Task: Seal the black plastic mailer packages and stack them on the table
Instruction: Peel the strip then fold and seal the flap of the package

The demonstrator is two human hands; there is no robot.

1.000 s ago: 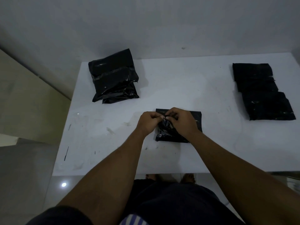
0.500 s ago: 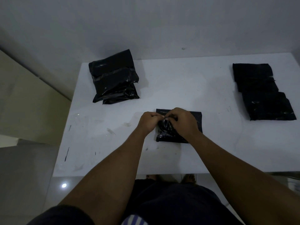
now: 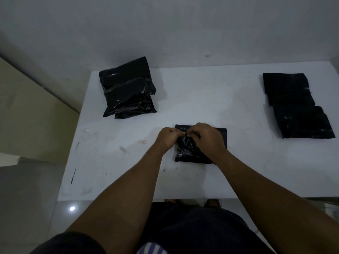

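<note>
We see one black mailer flat on the white table, near the table's front edge, roughly mid-width. Both hands are on it. Left hand sits at the mailer's left edge, fingers curled tight, pinching something small at its top-left part. Right hand lies over the mailer's middle, fingers bent down, fingertips meeting the left hand's at the same spot. Both pinch narrow, closed on the mailer's plastic; light is dim, so it's probably the flap or its adhesive strip, but we can't confirm which. The mailer's lower left part looks crumpled and glossy; its right part lies flatter.

Relative to that mailer:
- stack of sealed mailers sits well apart, toward the table's far-left corner, at least two deep, top one skewed against the one below.
- flat mailers lie well apart to the far right, overlapping in a row running front to back, near the table's right edge.

Table surface around the mailer shows scuffs and dark marks. Tiled floor lies left of the table.
</note>
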